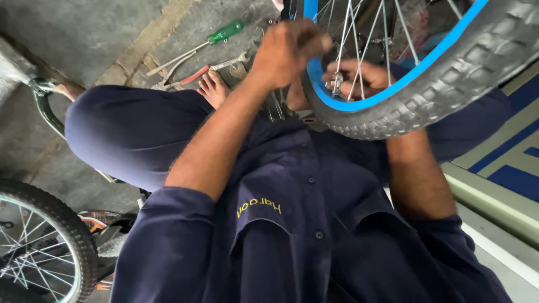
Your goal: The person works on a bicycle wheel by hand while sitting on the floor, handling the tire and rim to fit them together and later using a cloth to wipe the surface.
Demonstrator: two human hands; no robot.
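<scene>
- Head view looks down the person's own dark blue shirt toward the upper middle of the frame, where both hands meet at a bicycle wheel with a blue rim and a grey knobbly tyre.
- Left hand, upper centre, is closed into a fist just left of the rim; what it grips is hidden by the fingers.
- Right hand sits behind the spokes, inside the rim, fingers curled around a small metal part at the rim.
- A bare foot rests on the concrete floor, left of the hands.
- Tools lie on the floor above the foot: a green-handled screwdriver, a spanner, red-handled pliers.
- A second wheel with a dark tyre fills the lower left corner.
</scene>
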